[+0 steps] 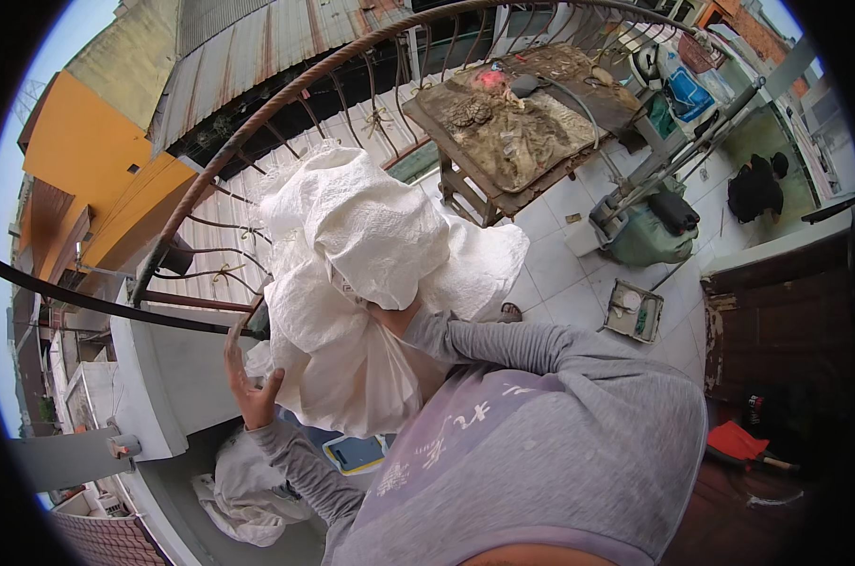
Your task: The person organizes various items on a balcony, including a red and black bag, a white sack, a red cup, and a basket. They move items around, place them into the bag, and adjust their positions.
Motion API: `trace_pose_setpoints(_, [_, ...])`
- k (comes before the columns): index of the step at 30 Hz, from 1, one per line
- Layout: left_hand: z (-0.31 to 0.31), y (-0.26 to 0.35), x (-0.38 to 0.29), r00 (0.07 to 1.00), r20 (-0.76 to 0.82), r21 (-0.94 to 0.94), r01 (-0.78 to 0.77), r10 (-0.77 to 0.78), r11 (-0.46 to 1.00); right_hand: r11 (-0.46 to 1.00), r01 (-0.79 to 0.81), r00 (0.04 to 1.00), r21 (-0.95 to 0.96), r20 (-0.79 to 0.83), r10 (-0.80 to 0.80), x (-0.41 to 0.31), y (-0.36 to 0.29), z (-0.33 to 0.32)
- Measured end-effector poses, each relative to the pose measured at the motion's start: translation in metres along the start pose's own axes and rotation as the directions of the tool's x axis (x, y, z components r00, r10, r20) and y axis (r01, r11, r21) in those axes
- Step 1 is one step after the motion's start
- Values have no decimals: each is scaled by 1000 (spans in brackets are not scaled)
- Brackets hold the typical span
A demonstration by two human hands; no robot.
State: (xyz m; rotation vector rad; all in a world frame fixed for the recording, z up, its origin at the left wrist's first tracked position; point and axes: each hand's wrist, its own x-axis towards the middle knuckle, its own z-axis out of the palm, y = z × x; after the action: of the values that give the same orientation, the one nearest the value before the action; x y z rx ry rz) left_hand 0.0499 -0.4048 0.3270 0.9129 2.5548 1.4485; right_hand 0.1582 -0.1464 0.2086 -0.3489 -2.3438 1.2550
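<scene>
A large bundle of white woven plastic sacks fills the middle of the view, against the front of my body. My right hand grips a gathered part of it near its centre; the fingers are mostly hidden in the folds. On the bundle's left side, my left hand is raised with its fingers apart and holds nothing. Another crumpled white sack lies low at the left, below my left forearm.
A curved rusty metal railing runs behind the bundle. Beyond it stands a dirty worktable. A tray sits on the tiled floor at the right, near a green sack. A white wall is at the left.
</scene>
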Motion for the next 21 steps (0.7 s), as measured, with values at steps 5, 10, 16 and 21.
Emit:
trace_pose_setpoints(5, [18, -147, -122, 758, -121, -748, 354, -640, 561, 945, 23, 958, 327, -276, 72, 37, -22, -74])
trace_pose_setpoints(10, [120, -146, -160, 484, -339, -568, 578, -807, 586, 923, 337, 934, -188, -60, -353, 90, 32, -273])
trace_pose_setpoints(16, [336, -87, -66, 401, 223, -680, 717, -888, 153, 897, -77, 961, 436, -208, 184, 156, 158, -515])
trace_pose_setpoints(21, [475, -33, 1, 457, 488, -477, 853, -744, 212, 872, -70, 906, 484, -336, 260, 197, 204, -665])
